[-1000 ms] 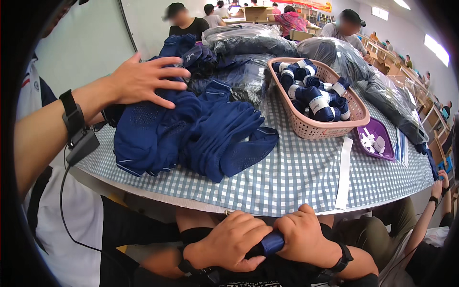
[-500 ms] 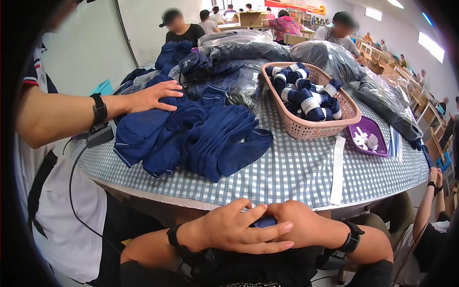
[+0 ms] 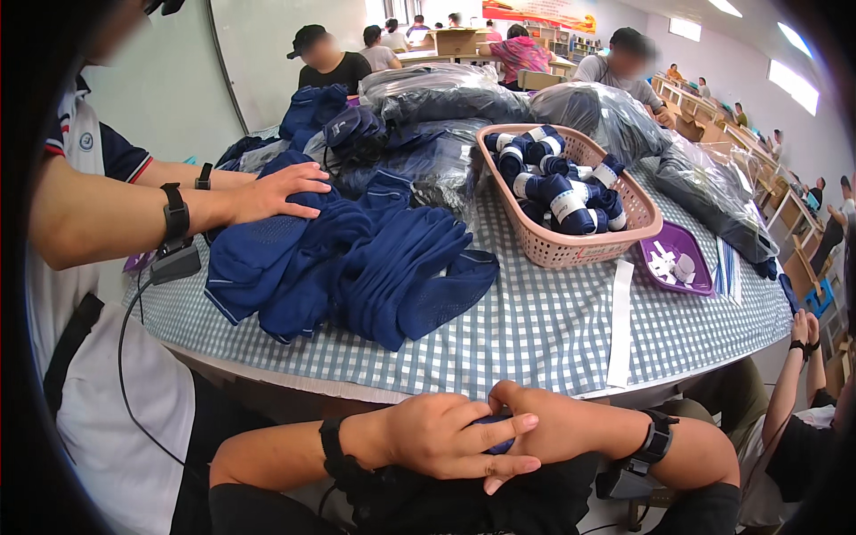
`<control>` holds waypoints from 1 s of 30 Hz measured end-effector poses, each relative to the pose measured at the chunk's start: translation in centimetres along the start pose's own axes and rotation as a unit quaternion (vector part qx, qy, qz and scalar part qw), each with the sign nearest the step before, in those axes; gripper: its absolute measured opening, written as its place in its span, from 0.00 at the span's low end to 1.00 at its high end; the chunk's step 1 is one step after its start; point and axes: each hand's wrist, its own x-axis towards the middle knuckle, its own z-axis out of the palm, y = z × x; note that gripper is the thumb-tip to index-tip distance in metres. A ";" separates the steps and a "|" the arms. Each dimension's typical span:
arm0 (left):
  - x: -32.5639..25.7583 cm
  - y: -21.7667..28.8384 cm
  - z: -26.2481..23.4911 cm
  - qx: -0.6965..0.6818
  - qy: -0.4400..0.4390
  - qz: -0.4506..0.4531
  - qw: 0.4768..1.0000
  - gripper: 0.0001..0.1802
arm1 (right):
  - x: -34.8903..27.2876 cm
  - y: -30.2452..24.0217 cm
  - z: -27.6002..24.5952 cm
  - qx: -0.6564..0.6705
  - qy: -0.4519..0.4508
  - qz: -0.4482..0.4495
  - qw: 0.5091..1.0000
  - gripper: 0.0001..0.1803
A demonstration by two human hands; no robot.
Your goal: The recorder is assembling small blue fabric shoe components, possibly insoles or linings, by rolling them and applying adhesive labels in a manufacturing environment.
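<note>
Just in front of the table edge, my left hand and my right hand meet around a small navy fabric roll. My left fingers reach across its front, while my right hand curls round its other side. Only a little dark cloth shows between the fingers, so most of the roll is hidden. On the table ahead, a pink plastic basket holds several navy rolls with white paper bands. A crumpled pile of blue garments lies to the left of it.
A co-worker's hand rests on the garments at left. Right of the basket is a purple tray with white paper pieces. A white paper strip lies on the checked tablecloth. Plastic-wrapped bundles line the back.
My right index finger and thumb have shifted, and more of the navy roll shows between my hands. The view has tilted slightly. The co-worker's second forearm now shows at left.
</note>
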 end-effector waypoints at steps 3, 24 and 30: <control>0.2 -0.6 0.3 -0.041 0.007 -0.025 0.999 0.29 | 0.1 0.8 -0.2 0.036 -0.005 0.028 0.999 0.65; 1.1 -2.4 1.2 -0.213 0.055 -0.221 0.950 0.30 | -7.9 5.4 -2.5 -0.061 0.368 -0.034 0.927 0.34; 1.3 -3.0 1.4 -0.230 0.076 -0.254 0.936 0.24 | -8.2 9.1 -0.7 -0.324 0.452 0.065 0.829 0.37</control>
